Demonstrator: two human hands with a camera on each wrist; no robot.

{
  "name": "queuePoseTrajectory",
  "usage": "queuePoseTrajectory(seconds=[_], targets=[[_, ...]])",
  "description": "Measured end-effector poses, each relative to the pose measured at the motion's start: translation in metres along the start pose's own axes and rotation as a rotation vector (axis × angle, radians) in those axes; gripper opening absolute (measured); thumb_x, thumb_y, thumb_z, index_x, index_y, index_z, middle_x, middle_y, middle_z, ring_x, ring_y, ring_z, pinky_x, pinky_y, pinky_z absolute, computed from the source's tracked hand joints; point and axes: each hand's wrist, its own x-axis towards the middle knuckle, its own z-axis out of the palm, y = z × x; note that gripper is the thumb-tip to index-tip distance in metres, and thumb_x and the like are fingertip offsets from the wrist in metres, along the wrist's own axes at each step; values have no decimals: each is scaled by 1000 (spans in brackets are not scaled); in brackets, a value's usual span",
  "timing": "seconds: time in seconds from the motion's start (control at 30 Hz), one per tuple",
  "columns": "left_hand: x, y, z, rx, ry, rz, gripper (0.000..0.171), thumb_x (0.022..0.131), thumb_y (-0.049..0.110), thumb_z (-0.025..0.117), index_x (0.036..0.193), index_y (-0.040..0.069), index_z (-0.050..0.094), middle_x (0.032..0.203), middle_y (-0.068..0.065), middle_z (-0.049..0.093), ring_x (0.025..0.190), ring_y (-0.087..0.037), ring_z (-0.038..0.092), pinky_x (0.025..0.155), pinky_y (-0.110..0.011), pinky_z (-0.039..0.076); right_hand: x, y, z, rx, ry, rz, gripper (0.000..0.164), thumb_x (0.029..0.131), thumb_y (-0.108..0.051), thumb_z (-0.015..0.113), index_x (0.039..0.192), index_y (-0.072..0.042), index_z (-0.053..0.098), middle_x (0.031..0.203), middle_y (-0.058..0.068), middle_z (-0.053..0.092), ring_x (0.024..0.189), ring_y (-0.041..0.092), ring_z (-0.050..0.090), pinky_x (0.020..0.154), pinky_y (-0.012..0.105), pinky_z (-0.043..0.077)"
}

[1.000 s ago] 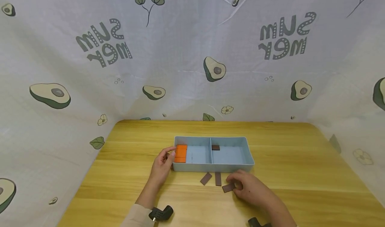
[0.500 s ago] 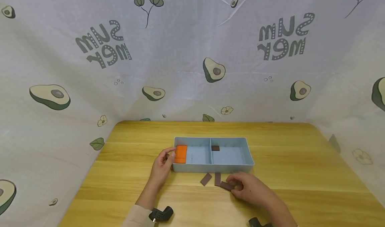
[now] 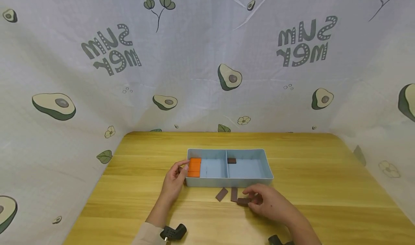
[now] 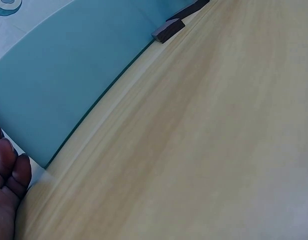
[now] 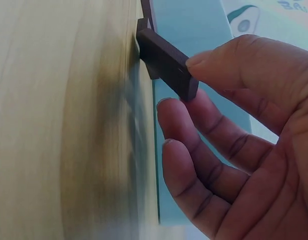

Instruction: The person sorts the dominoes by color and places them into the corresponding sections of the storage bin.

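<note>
A light blue two-compartment box stands on the table. My left hand holds its left end, thumb and index finger at the rim; the left wrist view has only some curled fingers beside the box's end. In front of the box, my right hand pinches one end of a dark brown rectangular block between thumb and index finger. That block is tilted on edge, its far end close to another brown block. Further left lies a third brown block, set at a slant.
Several orange blocks lie side by side at the left end of the left compartment. One brown block sits against the divider in the right compartment. A printed cloth hangs behind the wooden table.
The brown block in my right hand has turned from lying at a slant to standing on edge, shifting slightly left. My left hand keeps its hold on the box.
</note>
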Motion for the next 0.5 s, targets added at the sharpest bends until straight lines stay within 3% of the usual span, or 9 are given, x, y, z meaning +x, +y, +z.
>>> queuePoseTrajectory(seconds=[0.5], targets=[[0, 0, -1, 7, 3, 6, 30, 104, 25, 61, 130, 12, 66, 81, -1, 49, 67, -12, 49, 61, -21, 44, -4, -10, -3, 30, 80, -98, 26, 88, -9, 77, 113, -10, 71, 104, 4, 67, 87, 3, 62, 73, 22, 55]])
